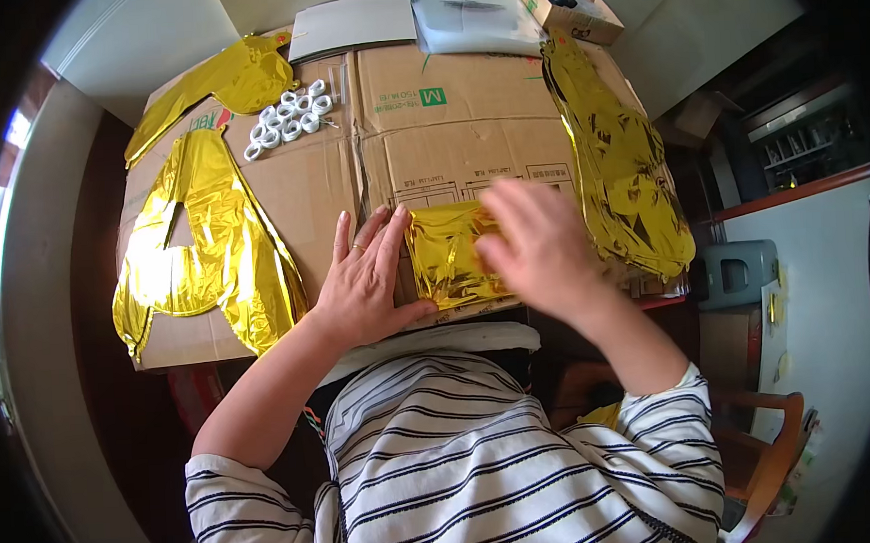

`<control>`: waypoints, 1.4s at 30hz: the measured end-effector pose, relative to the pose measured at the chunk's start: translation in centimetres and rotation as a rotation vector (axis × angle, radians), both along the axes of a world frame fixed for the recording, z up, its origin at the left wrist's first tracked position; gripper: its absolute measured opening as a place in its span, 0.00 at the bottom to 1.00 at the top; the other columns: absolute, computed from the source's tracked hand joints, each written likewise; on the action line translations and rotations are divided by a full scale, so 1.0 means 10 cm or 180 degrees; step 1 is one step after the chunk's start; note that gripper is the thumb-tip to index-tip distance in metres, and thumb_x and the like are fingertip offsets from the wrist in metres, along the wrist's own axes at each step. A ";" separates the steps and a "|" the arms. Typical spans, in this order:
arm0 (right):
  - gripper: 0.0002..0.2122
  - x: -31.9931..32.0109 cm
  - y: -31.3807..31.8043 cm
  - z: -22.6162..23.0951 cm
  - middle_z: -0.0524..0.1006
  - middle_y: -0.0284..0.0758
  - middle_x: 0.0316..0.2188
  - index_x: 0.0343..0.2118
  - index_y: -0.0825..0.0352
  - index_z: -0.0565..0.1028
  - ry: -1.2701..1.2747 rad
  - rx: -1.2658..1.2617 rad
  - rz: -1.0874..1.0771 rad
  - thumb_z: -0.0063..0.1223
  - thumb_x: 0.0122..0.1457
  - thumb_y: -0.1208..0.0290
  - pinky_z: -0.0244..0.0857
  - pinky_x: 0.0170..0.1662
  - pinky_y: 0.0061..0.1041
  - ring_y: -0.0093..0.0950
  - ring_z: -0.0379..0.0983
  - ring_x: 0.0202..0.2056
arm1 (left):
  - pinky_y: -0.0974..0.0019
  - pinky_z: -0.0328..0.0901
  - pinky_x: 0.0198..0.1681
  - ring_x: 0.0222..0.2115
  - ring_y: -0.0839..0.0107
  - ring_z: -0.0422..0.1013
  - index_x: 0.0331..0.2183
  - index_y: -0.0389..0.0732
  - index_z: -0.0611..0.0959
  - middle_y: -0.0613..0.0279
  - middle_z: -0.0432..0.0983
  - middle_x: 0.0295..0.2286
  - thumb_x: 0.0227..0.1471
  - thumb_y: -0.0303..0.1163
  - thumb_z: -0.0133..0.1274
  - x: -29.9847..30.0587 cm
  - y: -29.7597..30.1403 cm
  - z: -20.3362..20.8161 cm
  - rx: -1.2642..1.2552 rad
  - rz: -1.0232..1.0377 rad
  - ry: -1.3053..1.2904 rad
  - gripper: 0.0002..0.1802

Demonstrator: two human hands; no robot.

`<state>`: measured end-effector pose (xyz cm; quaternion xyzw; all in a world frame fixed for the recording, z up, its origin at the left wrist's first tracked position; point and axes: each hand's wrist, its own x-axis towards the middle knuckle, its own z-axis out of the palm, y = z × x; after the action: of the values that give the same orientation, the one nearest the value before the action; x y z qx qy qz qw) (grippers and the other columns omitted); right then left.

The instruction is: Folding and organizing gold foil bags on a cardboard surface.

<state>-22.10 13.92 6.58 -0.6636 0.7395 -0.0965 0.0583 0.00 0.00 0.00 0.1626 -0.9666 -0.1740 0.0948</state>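
Observation:
A folded gold foil balloon (444, 252) lies flat on the cardboard in front of me, packed into a roughly rectangular shape. Along its left edge rests my left hand (365, 279), open, fingers spread on the cardboard and thumb at the foil's lower corner. Over the right part of the foil is my right hand (541, 252), slightly blurred, its fingers stretched out and thumb apart; it covers that side. A flat, uninflated gold letter A balloon (197, 156) is spread out at the left.
Cardboard (456, 81) covers the table. White ribbon rolls (289, 115) cluster at the upper middle. More flat gold foil lies at the far left (252, 74) and in a pile on the right (629, 166). Behind are a white board (352, 28), clear plastic (473, 22) and a small box (584, 17).

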 end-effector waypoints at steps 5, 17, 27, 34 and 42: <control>0.36 0.38 -0.14 -0.68 0.55 0.48 0.71 0.67 0.73 0.60 0.0102 -0.0569 0.0737 0.53 0.63 0.52 0.35 0.73 0.50 0.45 0.46 0.72 | 0.39 0.32 0.71 0.69 0.50 0.49 0.68 0.32 0.50 0.47 0.57 0.65 0.45 0.63 0.64 0.03 -0.08 -0.03 -0.0065 0.0032 0.0072 0.66; 0.41 0.37 -0.08 -0.89 0.50 0.47 0.72 0.70 0.72 0.55 0.0007 -0.0605 0.0685 0.56 0.61 0.52 0.33 0.73 0.51 0.45 0.44 0.73 | 0.40 0.32 0.71 0.69 0.50 0.49 0.69 0.33 0.50 0.45 0.58 0.65 0.44 0.55 0.68 0.02 -0.03 -0.04 0.0140 0.0015 0.0138 0.65; 0.39 0.35 -0.08 -0.85 0.54 0.50 0.70 0.68 0.72 0.57 -0.0160 -0.0412 0.0679 0.53 0.61 0.51 0.31 0.73 0.54 0.47 0.44 0.72 | 0.43 0.38 0.71 0.70 0.45 0.45 0.69 0.32 0.50 0.37 0.50 0.67 0.56 0.54 0.58 -0.13 0.03 0.17 0.0933 -0.0356 0.0474 0.56; 0.39 0.33 -0.07 -0.97 0.48 0.48 0.73 0.71 0.72 0.50 0.0239 -0.0324 0.0658 0.40 0.67 0.47 0.24 0.73 0.53 0.45 0.36 0.74 | 0.46 0.36 0.72 0.71 0.45 0.42 0.68 0.27 0.50 0.34 0.45 0.68 0.60 0.70 0.39 -0.24 0.17 -0.21 -0.0444 -0.0214 0.0331 0.58; 0.41 0.27 -0.08 -0.80 0.44 0.46 0.74 0.72 0.73 0.43 -0.0036 -0.0004 0.0735 0.43 0.64 0.52 0.23 0.74 0.50 0.42 0.34 0.75 | 0.46 0.38 0.72 0.70 0.45 0.43 0.68 0.27 0.52 0.34 0.48 0.67 0.60 0.69 0.41 -0.24 0.16 -0.21 -0.0469 -0.0245 0.0313 0.57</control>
<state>-19.42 13.11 -1.38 -0.7439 0.6577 -0.0933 0.0727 -2.39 1.60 -2.10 0.1092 -0.9765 -0.1138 0.1471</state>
